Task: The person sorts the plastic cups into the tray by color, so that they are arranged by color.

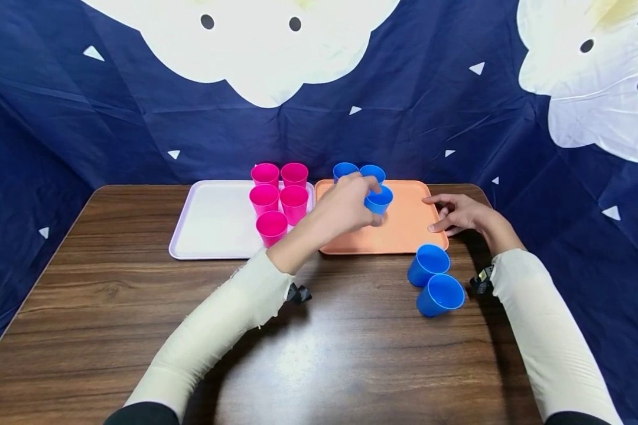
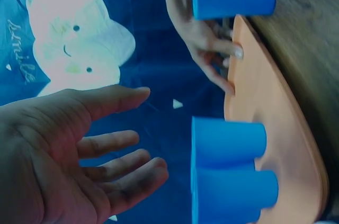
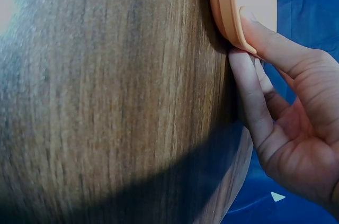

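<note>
My left hand [image 1: 349, 203] is above the left part of an orange tray [image 1: 406, 215], beside blue cups there. Its fingers are spread and loosely bent with nothing between them; the left wrist view shows a gap between this hand [image 2: 69, 155] and the nearest blue cup [image 2: 233, 195]. Part of the cup group is hidden behind the hand in the head view. At the tray's right edge, my right hand [image 1: 462, 213] pinches the rim, the thumb [image 3: 270, 38] on top and the index finger [image 3: 249, 86] against its outer underside. Two blue cups [image 1: 430, 262] stand upright on the table in front of the tray.
Left of the orange tray, a white tray [image 1: 218, 218] with a lilac rim bears several pink cups [image 1: 272, 227] on its right side. Both trays lie near the back edge of a brown wooden table [image 1: 111, 307]. A dark blue cloth [image 1: 276, 139] hangs behind.
</note>
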Tool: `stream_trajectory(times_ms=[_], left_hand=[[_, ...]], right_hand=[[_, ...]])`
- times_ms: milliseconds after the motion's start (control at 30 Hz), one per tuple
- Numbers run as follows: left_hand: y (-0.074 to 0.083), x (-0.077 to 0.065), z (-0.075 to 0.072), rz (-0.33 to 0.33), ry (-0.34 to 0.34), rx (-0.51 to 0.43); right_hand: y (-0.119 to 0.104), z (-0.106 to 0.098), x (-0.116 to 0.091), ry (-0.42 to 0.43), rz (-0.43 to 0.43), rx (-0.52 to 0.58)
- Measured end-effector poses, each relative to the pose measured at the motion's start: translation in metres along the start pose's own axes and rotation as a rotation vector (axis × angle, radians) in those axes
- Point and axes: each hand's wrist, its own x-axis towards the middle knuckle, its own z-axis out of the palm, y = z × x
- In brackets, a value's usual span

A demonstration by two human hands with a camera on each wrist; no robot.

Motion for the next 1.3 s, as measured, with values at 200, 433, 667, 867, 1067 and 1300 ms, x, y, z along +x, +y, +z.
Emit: stream_trajectory(times_ms=[200,433,667,867,1067,1300], left_hand=[[0.016,-0.009,0.009,0.072,-0.083,-0.013],[0.03,-0.02,0.024,0.155,-0.138,-0.002],[0.045,-0.032,0.04,0.242,-0.215,0.043],[0.058,-0.042,0.06,0.254,-0.252,0.089],[0.067,-0.048,0.081,0.266,-0.284,0.121],[0.074,-0.053,0.097,0.271,-0.281,0.17]], right_hand=[[0.002,-0.001,0.001,-0.004,-0.003,0.002],[0.003,0.0,0.002,-0.014,-0.002,0.025],[0.003,-0.001,-0.002,-0.017,-0.009,0.026],[0.003,0.0,-0.001,-0.01,-0.01,0.016],[0.004,-0.001,0.001,-0.008,-0.01,0.012],[0.004,0.0,0.001,-0.009,-0.006,0.019]])
